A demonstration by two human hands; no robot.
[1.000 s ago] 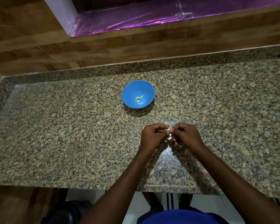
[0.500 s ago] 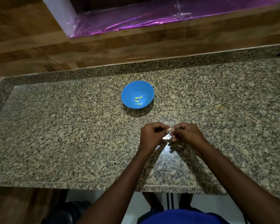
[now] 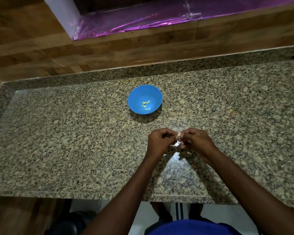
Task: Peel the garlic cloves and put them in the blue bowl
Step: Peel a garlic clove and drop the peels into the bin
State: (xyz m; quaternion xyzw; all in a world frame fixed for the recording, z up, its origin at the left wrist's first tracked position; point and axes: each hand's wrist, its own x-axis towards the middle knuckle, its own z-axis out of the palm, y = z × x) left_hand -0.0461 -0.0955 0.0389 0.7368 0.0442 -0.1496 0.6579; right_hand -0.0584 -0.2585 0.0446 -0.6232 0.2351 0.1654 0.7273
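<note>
While both the left hand (image 3: 159, 141) and right hand (image 3: 196, 141) pinch the garlic clove (image 3: 178, 134) at frame centre, strip its skin patiently, then drop it into the blue bowl (image 3: 136, 97) above.

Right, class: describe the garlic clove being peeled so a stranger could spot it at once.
Start at the speckled granite counter and find the blue bowl. Nearer the person than the bowl, two hands meet; the garlic clove is the small pale piece pinched between them, unlike the cloves lying in the bowl.
</note>
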